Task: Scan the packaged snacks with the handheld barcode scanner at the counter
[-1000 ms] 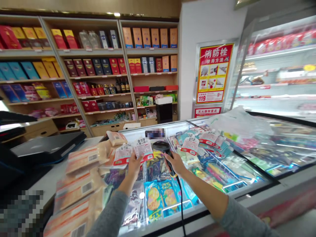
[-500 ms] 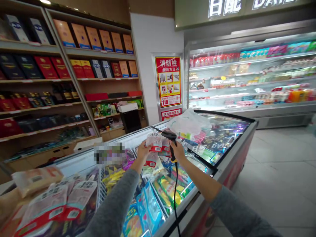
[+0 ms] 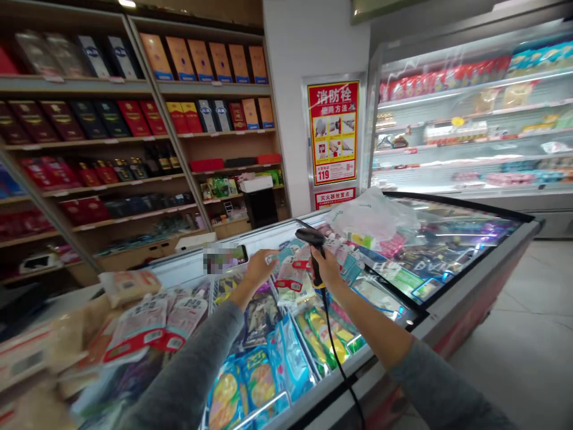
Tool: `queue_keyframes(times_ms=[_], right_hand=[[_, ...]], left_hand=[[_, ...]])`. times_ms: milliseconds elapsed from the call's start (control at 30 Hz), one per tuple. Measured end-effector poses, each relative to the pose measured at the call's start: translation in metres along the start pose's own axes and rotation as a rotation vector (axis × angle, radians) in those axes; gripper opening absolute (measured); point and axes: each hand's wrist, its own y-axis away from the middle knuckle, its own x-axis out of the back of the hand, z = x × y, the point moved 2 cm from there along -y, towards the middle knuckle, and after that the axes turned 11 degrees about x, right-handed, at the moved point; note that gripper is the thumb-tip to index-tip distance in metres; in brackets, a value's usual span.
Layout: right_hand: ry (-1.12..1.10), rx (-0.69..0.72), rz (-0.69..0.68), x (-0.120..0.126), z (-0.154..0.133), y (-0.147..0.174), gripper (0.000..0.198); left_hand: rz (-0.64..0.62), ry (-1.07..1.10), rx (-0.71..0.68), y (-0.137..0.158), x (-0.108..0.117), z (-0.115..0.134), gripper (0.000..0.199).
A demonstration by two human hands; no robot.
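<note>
My right hand [image 3: 330, 272] is wrapped around the grip of a black handheld barcode scanner [image 3: 313, 242], its cable [image 3: 333, 340] hanging down over the freezer edge. The scanner head points left, above the packets. My left hand [image 3: 261, 270] reaches in from the left, with its fingertips pinched at the edge of a red-and-white food packet [image 3: 286, 258]; the exact grip is partly hidden. Just below lies another red-and-white packet [image 3: 290, 279]. More such packets are behind and right of the scanner.
A chest freezer [image 3: 441, 319] holds bagged foods in wire baskets, including blue bags [image 3: 290, 355]. A plastic bag [image 3: 373, 218] lies on its glass. Packets [image 3: 143, 319] are piled at left, and a phone [image 3: 228, 258] stands at the back rim. Shelves and a refrigerated display stand behind.
The view has swung left. The packet front that faced me in my left hand is no longer seen that way, and the left hand is farther from the scanner. My right hand keeps the scanner.
</note>
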Motion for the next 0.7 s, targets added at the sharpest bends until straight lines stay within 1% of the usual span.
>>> queue_keyframes(times_ms=[100, 200, 300, 400, 467, 500, 600, 633, 700], right_hand=[[-0.059, -0.032, -0.101, -0.046, 0.000, 0.006, 0.047], [-0.106, -0.075, -0.208, -0.095, 0.001, 0.020, 0.046], [-0.123, -0.095, -0.322, -0.138, 0.002, 0.041, 0.047], [-0.124, -0.133, -0.428, -0.170, 0.006, 0.067, 0.046], [-0.124, -0.166, -0.478, -0.187, 0.011, 0.085, 0.045], [-0.126, -0.182, -0.499, -0.193, 0.014, 0.094, 0.044], [-0.124, -0.212, -0.560, -0.211, 0.024, 0.118, 0.043], [-0.115, -0.219, -0.581, -0.215, 0.027, 0.125, 0.043], [-0.093, -0.228, -0.609, -0.223, 0.032, 0.136, 0.043]], left_hand=[[0.088, -0.160, 0.067, 0.011, 0.064, -0.025, 0.020], [0.158, -0.371, 0.179, 0.032, 0.124, -0.057, 0.023], [0.170, -0.584, 0.328, 0.060, 0.169, -0.090, 0.025], [0.231, -0.772, 0.435, 0.090, 0.199, -0.119, 0.031], [0.316, -0.814, 0.465, 0.107, 0.213, -0.135, 0.035], [0.358, -0.799, 0.485, 0.113, 0.219, -0.142, 0.036], [0.485, -0.613, 0.573, 0.123, 0.233, -0.161, 0.041], [0.510, -0.522, 0.605, 0.123, 0.236, -0.166, 0.042], [0.511, -0.327, 0.586, 0.122, 0.239, -0.174, 0.040]])
